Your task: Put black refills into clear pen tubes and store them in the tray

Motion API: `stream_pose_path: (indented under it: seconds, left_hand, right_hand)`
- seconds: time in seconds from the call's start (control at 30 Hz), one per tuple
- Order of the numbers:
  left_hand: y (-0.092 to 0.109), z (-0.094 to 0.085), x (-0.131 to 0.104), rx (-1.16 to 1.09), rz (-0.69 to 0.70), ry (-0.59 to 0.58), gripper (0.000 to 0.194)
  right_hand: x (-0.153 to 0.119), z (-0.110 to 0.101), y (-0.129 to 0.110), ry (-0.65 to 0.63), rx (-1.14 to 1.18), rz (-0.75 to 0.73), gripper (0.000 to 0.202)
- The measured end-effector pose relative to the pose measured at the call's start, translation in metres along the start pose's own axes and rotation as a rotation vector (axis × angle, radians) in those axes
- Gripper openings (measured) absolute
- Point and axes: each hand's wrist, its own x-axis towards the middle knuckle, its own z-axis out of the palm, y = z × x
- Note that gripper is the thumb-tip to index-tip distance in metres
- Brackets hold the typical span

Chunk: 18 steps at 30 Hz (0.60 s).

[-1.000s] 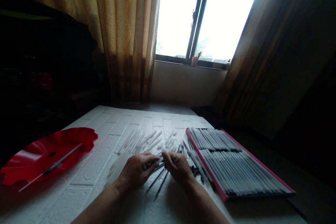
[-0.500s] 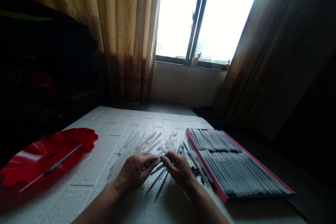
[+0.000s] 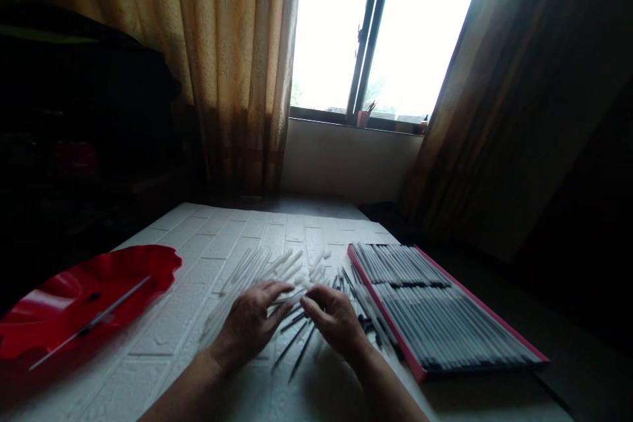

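My left hand (image 3: 254, 320) is over the middle of the white brick-patterned table, its thumb and fingers slightly apart near a thin pale piece. Just to its right, my right hand (image 3: 333, 316) is closed, thumb against fingertips; what it pinches is too small to name. Clear plastic tubes (image 3: 252, 264) lie fanned out beyond my left hand. Dark thin rods (image 3: 301, 351) lie between and under the hands, with more beside my right hand. A pink-edged box (image 3: 420, 372) on the right holds rows of grey-white pens (image 3: 450, 323).
A red wavy-rimmed plate (image 3: 143, 260) sits at the left with a long thin rod (image 3: 93, 322) across it. Small black pieces (image 3: 366, 323) lie by the box. Behind the table are a window, a sill with a small cup (image 3: 363, 119), and curtains (image 3: 237, 66).
My left hand's thumb and fingers have parted a little, and the hands are slightly farther apart. The whole view has shifted slightly.
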Motion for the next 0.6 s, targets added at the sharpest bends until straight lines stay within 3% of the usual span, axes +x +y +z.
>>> stream_pose_path:
  seconds: [0.1, 0.13, 0.2, 0.3, 0.47, 0.6]
  left_hand:
    - [0.000, -0.002, 0.003, -0.129, -0.127, 0.249, 0.025]
    - [0.000, -0.002, 0.005, -0.248, -0.236, 0.262, 0.024]
    - [-0.001, -0.001, 0.008, -0.515, -0.473, 0.180, 0.028]
    - [-0.003, 0.004, 0.011, -0.763, -0.674, 0.039, 0.038]
    - [-0.004, 0.010, 0.012, -0.939, -0.816, 0.100, 0.022]
    - [0.000, 0.011, 0.013, -0.990, -0.896, 0.133, 0.016]
  right_hand:
    - [0.004, -0.003, 0.006, 0.177, 0.047, 0.113, 0.031]
    - [0.005, -0.004, 0.006, 0.223, 0.064, 0.130, 0.032]
    - [0.005, -0.004, 0.006, 0.267, 0.073, 0.115, 0.033]
    - [0.000, 0.000, 0.000, 0.239, -0.055, -0.007, 0.031]
    - [-0.011, 0.018, -0.007, 0.130, -0.480, -0.283, 0.023]
    - [-0.014, 0.031, -0.015, 0.024, -0.596, -0.365, 0.011]
